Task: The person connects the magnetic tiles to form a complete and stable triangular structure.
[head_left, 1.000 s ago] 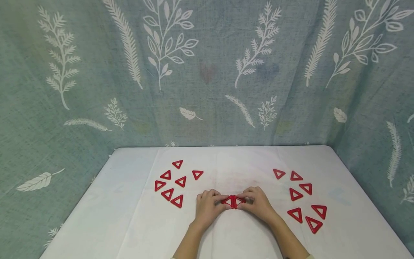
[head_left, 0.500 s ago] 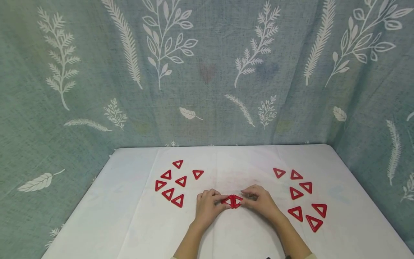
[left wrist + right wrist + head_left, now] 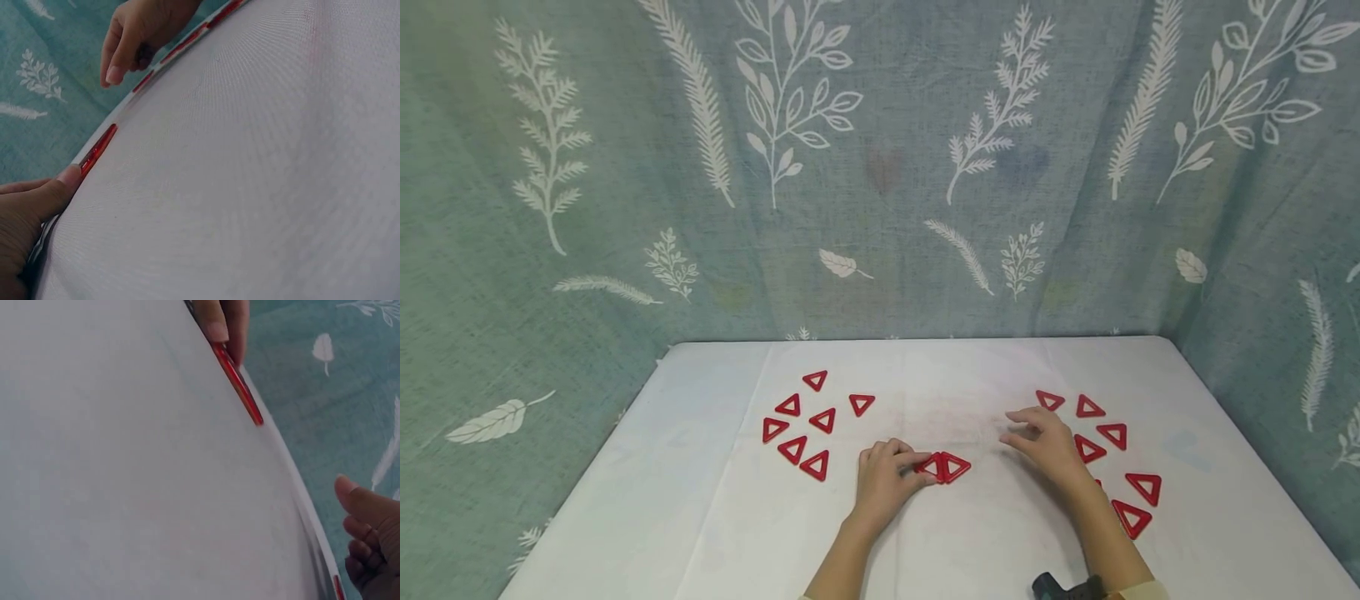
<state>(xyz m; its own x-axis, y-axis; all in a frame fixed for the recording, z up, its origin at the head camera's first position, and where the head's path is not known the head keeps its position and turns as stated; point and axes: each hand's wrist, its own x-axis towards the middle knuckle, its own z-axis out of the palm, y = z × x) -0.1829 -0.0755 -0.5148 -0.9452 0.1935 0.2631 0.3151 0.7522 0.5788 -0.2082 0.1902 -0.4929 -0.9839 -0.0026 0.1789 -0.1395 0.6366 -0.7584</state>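
Two red triangular frame tiles lie edge to edge at the middle of the white table. My left hand (image 3: 882,482) pinches the left triangle tile (image 3: 938,467) between thumb and fingers, covering its outer corner. The right triangle tile (image 3: 958,459) is joined side by side with it and has no hand on it. In the left wrist view the tiles (image 3: 100,149) show as a thin red edge low over the cloth. My right hand (image 3: 1047,446) is off to their right, thumb and index finger spread apart with nothing between them, near the right-hand group of tiles.
Several loose red triangle tiles (image 3: 813,466) are scattered on the left. More tiles (image 3: 1145,477) lie on the right, some partly covered by the right hand and forearm. A leaf-patterned curtain (image 3: 880,250) hangs behind the white table (image 3: 700,467).
My right hand has let go of the right triangle tile and moved right, toward the right-hand group. The left hand has kept its hold, and the joined tiles have stayed put.
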